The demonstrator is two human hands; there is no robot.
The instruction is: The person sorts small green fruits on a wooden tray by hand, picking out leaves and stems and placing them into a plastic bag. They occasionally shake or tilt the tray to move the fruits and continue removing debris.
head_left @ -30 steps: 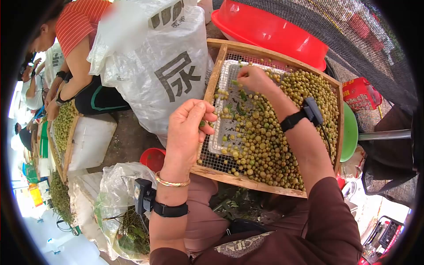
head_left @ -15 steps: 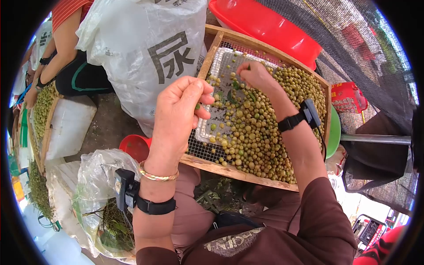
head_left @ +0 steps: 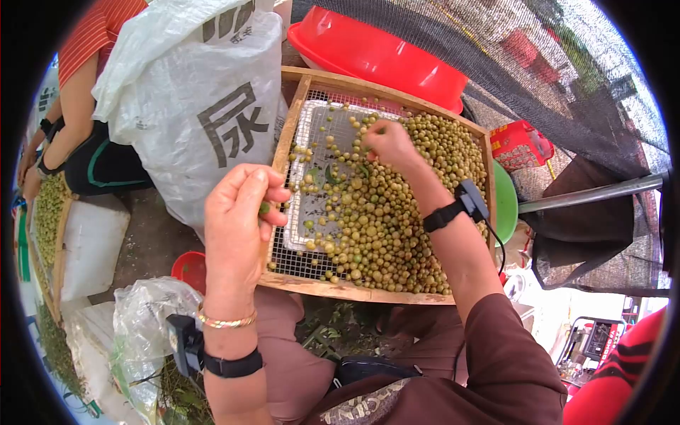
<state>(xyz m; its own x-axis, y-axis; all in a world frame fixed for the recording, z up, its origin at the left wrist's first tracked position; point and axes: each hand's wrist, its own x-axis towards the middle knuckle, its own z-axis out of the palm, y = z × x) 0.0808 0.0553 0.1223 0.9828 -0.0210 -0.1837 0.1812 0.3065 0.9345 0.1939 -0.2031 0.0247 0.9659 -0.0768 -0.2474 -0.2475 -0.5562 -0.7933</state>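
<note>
Hand-picking through yellow-green round fruits [head_left: 386,237] at centre-frame on a wood-framed mesh screen [head_left: 354,289] appears in hand: the left hand [head_left: 235,203] curls its fingers around a green piece [head_left: 265,207], the right hand [head_left: 394,145] bends its fingers inward, contents undeterminable, and the next move likely calls for a selective pinch.

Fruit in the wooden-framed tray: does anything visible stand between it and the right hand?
Nothing visible does. The right hand is over the fruit, inside the outline of the tray's wooden frame. A few green leaves lie among the fruit, lower left of the hand in the picture, without blocking it.
</note>
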